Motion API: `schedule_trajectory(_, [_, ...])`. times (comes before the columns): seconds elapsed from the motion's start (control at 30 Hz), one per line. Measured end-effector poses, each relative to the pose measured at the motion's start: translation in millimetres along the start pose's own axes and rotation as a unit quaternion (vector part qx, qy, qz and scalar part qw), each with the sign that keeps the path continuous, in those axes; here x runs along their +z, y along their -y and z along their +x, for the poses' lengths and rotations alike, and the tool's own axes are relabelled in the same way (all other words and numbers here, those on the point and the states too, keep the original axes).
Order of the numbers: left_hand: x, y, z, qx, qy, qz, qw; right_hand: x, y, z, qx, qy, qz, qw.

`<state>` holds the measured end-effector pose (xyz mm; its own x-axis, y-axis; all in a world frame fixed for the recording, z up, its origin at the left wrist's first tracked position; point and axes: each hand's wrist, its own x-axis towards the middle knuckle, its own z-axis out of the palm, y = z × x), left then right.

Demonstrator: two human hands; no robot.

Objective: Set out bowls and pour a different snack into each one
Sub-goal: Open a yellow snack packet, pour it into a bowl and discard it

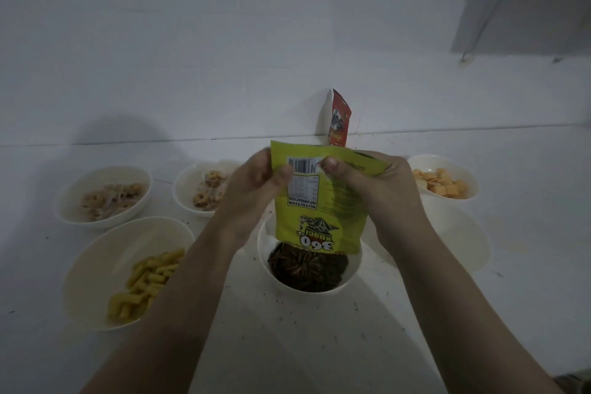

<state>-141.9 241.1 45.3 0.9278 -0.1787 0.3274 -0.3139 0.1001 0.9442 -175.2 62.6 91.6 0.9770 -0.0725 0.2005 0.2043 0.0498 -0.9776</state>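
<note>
Currently both hands pinch the green seed packet (321,198), upside down, mouth just above the centre bowl (308,284) of dark striped seeds. Left hand (256,184) grips its left edge, right hand (374,182) the right. Other bowls on the white counter (319,345): yellow sticks (105,272), rings (102,196) and (201,188), orange crackers (444,176). Red packet (338,118) leans on the wall behind.
</note>
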Motion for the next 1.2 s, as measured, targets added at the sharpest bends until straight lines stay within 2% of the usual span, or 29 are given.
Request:
schedule_trajectory(0.1, [17, -8, 9, 0.047, -0.092, -0.035, 0.994, 4, -5, 0, 0.014, 0.003, 0.007, 1.0])
schedule_trajectory(0.2, [24, -5, 9, 0.056, -0.132, -0.068, 0.987, 0, -5, -1, 0.035, 0.026, 0.01, 0.999])
schedule_trajectory(0.3, [21, -4, 12, 0.063, -0.151, -0.088, 0.983, -3, -16, -2, 0.061, 0.083, -0.087, 0.991])
schedule_trajectory(0.4, [18, -7, 14, 0.051, -0.157, -0.096, 0.982, -3, -32, 1, 0.082, 0.098, -0.161, 0.979])
schedule_trajectory(0.5, [11, -7, 18, 0.029, -0.191, -0.14, 0.971, -4, -40, 4, 0.108, 0.146, -0.275, 0.944])
schedule_trajectory(0.6, [0, -8, 20, 0.01, -0.206, -0.18, 0.962, -5, -54, 3, 0.124, 0.156, -0.291, 0.936])
schedule_trajectory(0.67, [-9, -3, 19, -0.015, -0.227, -0.23, 0.946, -4, -59, 2, 0.132, 0.132, -0.251, 0.95])
schedule_trajectory(0.77, [-17, 3, 19, -0.061, -0.298, -0.276, 0.912, 0, -64, 1, 0.151, 0.029, -0.052, 0.987])
schedule_trajectory(0.83, [-13, 6, 15, -0.071, -0.339, -0.264, 0.9, 6, -65, -3, 0.157, -0.038, 0.077, 0.984])
schedule_trajectory(0.87, [-8, 6, 12, -0.076, -0.348, -0.259, 0.898, 8, -66, -5, 0.148, -0.065, 0.103, 0.982])
schedule_trajectory(0.97, [9, 8, 1, -0.088, -0.312, -0.247, 0.913, 7, -62, -12, 0.104, -0.119, 0.096, 0.983])
schedule_trajectory(1.07, [29, 12, -4, -0.116, -0.269, -0.183, 0.939, -6, -55, -16, 0.057, -0.151, 0.117, 0.98])
schedule_trajectory(1.2, [66, 11, -7, -0.105, -0.233, -0.133, 0.958, -27, -47, -20, 0.024, -0.177, 0.148, 0.973])
